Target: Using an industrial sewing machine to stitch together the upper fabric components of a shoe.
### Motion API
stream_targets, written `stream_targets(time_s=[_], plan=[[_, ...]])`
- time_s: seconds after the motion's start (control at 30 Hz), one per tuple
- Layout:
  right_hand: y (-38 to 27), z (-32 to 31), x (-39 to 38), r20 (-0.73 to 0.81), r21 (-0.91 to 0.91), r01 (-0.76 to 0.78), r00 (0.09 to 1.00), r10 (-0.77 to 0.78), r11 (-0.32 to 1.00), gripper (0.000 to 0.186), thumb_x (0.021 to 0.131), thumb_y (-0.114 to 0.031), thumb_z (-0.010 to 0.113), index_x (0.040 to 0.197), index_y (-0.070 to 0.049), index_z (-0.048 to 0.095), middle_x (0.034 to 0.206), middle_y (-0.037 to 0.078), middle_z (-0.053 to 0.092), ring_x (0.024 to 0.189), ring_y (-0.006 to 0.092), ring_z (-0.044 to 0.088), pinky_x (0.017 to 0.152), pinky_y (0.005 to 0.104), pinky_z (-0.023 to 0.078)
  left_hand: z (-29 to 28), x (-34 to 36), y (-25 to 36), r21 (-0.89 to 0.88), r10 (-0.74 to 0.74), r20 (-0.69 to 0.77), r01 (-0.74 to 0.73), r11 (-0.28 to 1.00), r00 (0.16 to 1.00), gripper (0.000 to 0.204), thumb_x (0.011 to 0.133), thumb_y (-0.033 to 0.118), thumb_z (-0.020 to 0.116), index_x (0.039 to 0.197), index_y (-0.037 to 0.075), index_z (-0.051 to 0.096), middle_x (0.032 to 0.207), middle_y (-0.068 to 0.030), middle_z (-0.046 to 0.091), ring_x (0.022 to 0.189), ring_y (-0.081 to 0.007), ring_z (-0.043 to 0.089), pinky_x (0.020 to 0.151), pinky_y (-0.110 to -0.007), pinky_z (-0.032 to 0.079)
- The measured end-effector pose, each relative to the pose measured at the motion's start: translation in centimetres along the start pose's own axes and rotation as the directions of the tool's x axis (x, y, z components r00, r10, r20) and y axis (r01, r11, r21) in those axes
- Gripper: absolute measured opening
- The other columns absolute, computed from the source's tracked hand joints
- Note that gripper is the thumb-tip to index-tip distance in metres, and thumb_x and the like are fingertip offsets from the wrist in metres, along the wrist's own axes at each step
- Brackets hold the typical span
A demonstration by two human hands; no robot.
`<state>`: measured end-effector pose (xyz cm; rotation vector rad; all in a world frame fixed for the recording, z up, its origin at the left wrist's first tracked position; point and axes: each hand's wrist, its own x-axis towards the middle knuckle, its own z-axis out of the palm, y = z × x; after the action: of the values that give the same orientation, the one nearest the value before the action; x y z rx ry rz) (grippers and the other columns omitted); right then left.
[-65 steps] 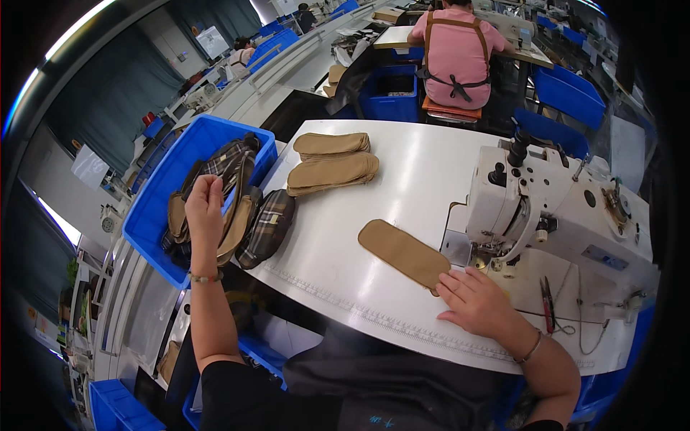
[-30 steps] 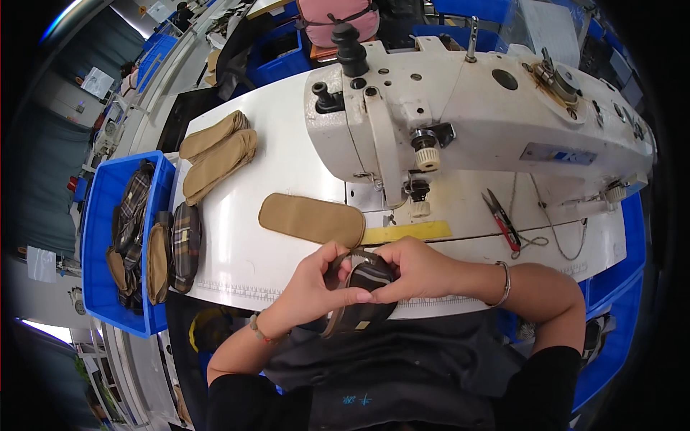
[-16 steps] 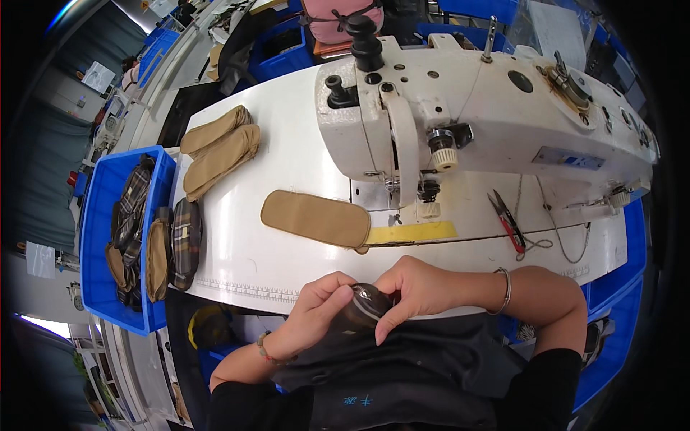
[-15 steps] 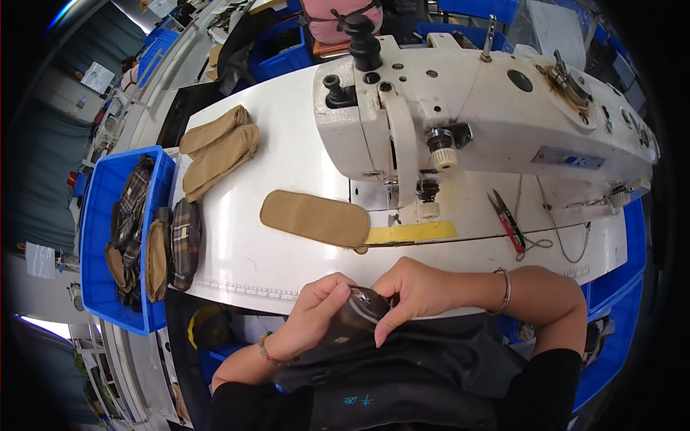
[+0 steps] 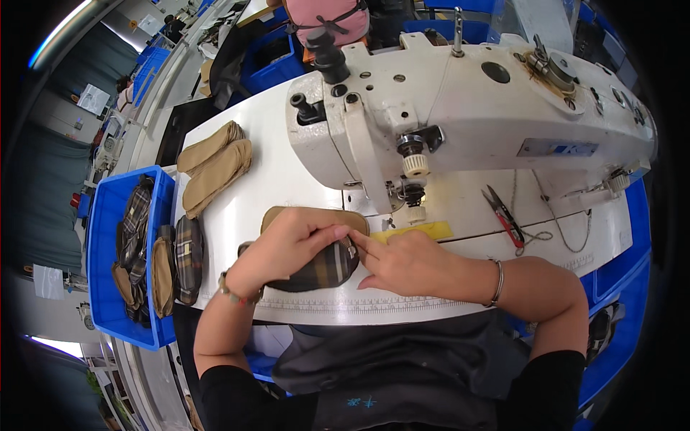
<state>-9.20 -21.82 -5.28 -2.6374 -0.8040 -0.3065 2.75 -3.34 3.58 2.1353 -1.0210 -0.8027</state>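
A dark plaid cloth shoe upper [image 5: 316, 269] lies across the near part of the sewing table, partly over a tan sole-shaped cloth piece [image 5: 352, 217]. From above, my left hand [image 5: 298, 241] grips the upper, with thumb and fingers pinched at its far right edge. At that same corner the fingers of my right hand [image 5: 406, 262] are pinched too, and the thumb points along the upper's side. My fingertips hide the exact spot they hold. Just beyond my hands are the sewing machine's needle and presser foot [image 5: 394, 219], by a yellow strip [image 5: 431, 230].
The white sewing machine [image 5: 460, 108] fills the far right. Red-handled thread snips [image 5: 505, 219] lie right of the yellow strip. Stacked tan sole pieces [image 5: 215, 169] rest at the far left. A blue bin [image 5: 100, 266] of plaid uppers stands beside the table's left edge.
Both hands have moved away from my lap and up onto the table with the plaid upper. It now lies flatter, overlapping the tan piece. My view has shifted slightly.
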Motion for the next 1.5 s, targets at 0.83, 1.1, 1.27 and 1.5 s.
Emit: stream_targets(time_s=[0.83,1.1,1.27,1.5], plan=[[2.6,-0.8,-0.4,-0.167,-0.226,0.157,0.966,-0.197,0.961,0.008,0.073,-0.013,0.062,0.072,-0.005,0.06,0.065,0.002,0.055,0.048,0.0167,0.056,0.042,0.0315,0.043,2.3,4.5,-2.6,-0.228,-0.101,0.007,0.1,0.969,0.995,0.036,0.102,0.035,0.054,0.1,0.001,0.068,0.083,0.0014,0.06,0.08,-0.0073,0.05,0.074,-0.025,0.045],[2.5,-1.8,0.4,-0.448,-0.45,0.074,0.844,-0.296,0.89,0.008,0.071,-0.013,0.063,0.076,-0.008,0.063,0.06,-0.003,0.043,0.049,0.0097,0.047,0.043,0.0231,0.035,2.7,4.3,-2.2,-0.421,-0.097,-0.029,0.076,0.904,0.995,0.035,0.103,0.036,0.054,0.092,0.005,0.065,0.081,0.0045,0.054,0.079,-0.007,0.045,0.073,-0.026,0.041],[2.3,-2.0,0.1,-0.49,-0.495,0.091,0.792,-0.364,0.864,0.013,0.072,-0.011,0.062,0.083,-0.005,0.066,0.059,-0.005,0.041,0.049,0.0081,0.045,0.043,0.0219,0.034,2.6,4.6,-2.8,-0.338,-0.051,0.025,0.057,0.939,0.998,0.037,0.102,0.037,0.054,0.086,0.005,0.063,0.074,0.0041,0.051,0.073,-0.0079,0.044,0.069,-0.027,0.041],[2.9,-1.6,0.0,-0.208,-0.397,0.266,0.906,-0.369,0.878,0.018,0.073,-0.01,0.063,0.088,0.0,0.068,0.062,-0.002,0.051,0.054,0.0087,0.055,0.039,0.0261,0.042,2.3,4.7,-1.9,0.132,-0.03,-0.051,0.036,0.991,0.998,0.03,0.096,0.029,0.063,0.084,0.002,0.065,0.062,-0.0016,0.056,0.059,-0.0122,0.048,0.06,-0.031,0.044]])
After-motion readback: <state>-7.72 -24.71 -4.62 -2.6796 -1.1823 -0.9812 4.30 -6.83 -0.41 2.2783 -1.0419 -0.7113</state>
